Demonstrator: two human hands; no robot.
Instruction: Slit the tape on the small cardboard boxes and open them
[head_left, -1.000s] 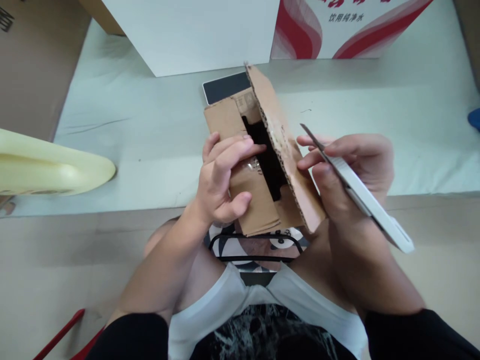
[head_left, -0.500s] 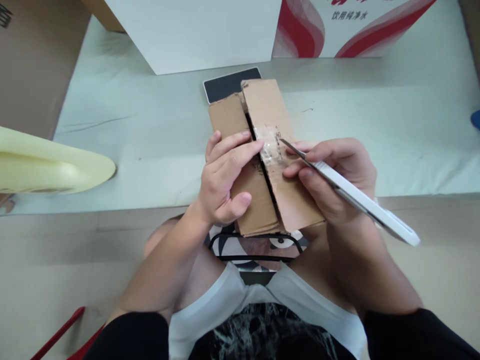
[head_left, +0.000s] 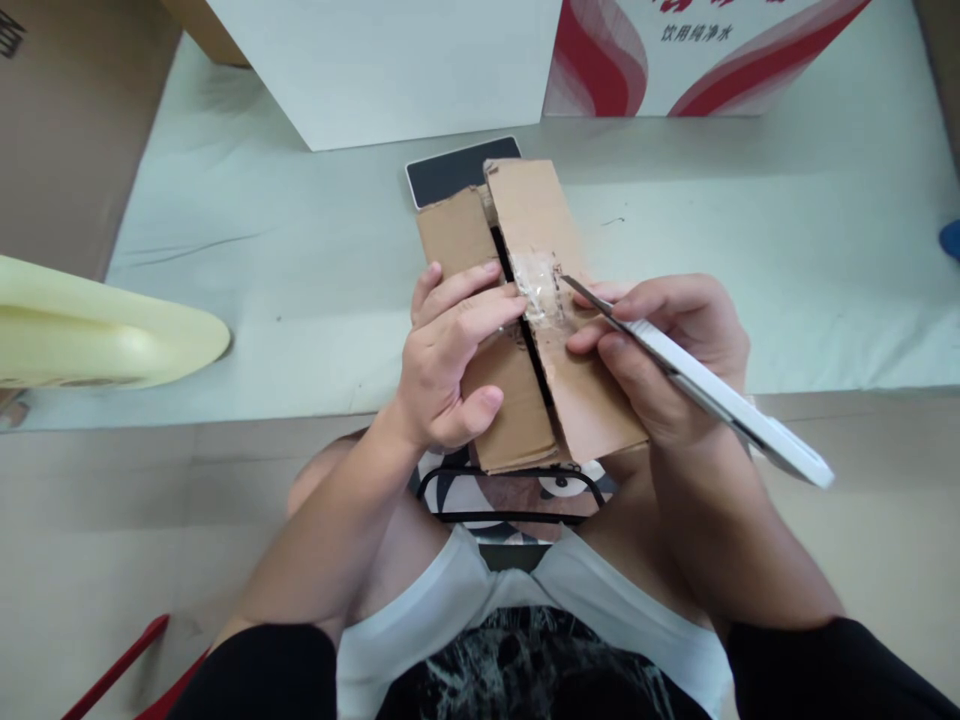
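A small brown cardboard box (head_left: 525, 200) is held in front of me, with a dark gap running between its two top flaps. Clear tape (head_left: 546, 285) sticks to the right flap. My left hand (head_left: 457, 345) lies across the left flap, fingers stretched out and the fingertips at the gap. In my right hand (head_left: 675, 350) is a white utility knife (head_left: 720, 395), its blade out and the tip over the right flap near the tape. Some right fingers also rest on that flap.
A dark flat device with a pale rim (head_left: 450, 175) lies behind the box on the pale green tabletop (head_left: 315, 260). At the back stand a white box (head_left: 405, 70) and a red-and-white carton (head_left: 697, 70). A yellow object (head_left: 112, 320) is at the left.
The left index finger has shifted slightly down and left along the tape's edge. The knife and box have barely moved.
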